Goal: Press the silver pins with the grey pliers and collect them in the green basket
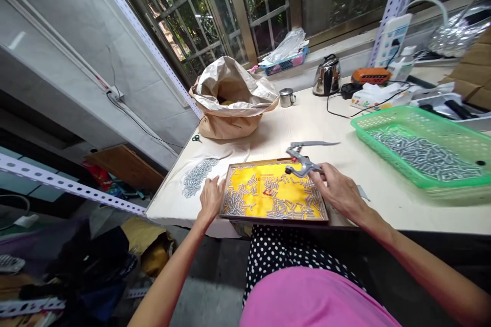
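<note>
In my right hand (337, 190) is a grey metal pliers-like tool (303, 167), with a coiled spring and one long handle pointing right. It hangs over the right part of a shallow, dark-rimmed tray (274, 220) at the table's front edge. Small silvery metal pins (235, 204) lie scattered on the tray's yellow bottom, mostly along the left and front right. My left hand (210, 198) is closed at the tray's left rim, its fingertips partly hidden. Just beyond that hand, a pile of similar pins (199, 176) rests on a white cloth.
A green plastic basket (433, 176) of metal pins stands on the right. Behind the tray are a large open paper sack (230, 125), small scissors (197, 138), a metal mug (287, 97) and a kettle (327, 75). A black cord (345, 114) crosses the back right.
</note>
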Demonstrator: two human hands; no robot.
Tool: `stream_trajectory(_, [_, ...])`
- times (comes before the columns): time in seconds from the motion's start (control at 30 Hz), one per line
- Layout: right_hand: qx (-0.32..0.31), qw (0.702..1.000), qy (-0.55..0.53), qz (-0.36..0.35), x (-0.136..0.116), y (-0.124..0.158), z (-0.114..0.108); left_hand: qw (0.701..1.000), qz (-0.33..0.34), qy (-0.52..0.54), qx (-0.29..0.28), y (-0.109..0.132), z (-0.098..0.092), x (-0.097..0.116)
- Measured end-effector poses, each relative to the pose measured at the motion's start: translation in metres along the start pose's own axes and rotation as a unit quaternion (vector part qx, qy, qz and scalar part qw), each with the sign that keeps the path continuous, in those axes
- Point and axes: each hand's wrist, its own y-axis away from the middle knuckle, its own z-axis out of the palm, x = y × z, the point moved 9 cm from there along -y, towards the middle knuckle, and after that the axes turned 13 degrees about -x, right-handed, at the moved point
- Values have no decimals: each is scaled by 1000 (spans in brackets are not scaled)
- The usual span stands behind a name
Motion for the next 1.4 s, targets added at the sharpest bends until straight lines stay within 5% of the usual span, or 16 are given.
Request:
stream_trajectory(0.1, [-21, 997, -13, 67, 24, 15, 17, 994, -44, -48, -86, 8, 32, -22])
stream_trajectory(0.23, [-67, 991, -8, 117, 32, 21, 38, 988, -28, -80, -126, 3, 45, -17])
stream_trajectory(0.37, [-67, 993, -3, 94, 26, 19, 40, 988, -23, -104, -111, 2, 28, -7])
stream_trajectory(0.57, [-59, 994, -37, 87, 35, 20, 39, 990, 32, -135, -31, 10, -32, 15])
stream_trajectory(0.67, [-47, 994, -48, 84, 37, 21, 38, 990, 58, -125, -7, 3, -47, 25])
stream_trajectory(1.1, [-36, 994, -46, 94, 33, 24, 37, 994, 82, -68, -24, -23, -30, 24])
stream_trajectory(1.4, [-26, 995, -43, 89, 31, 25, 38, 989, 58, 130, -31, -31, -16, 2])
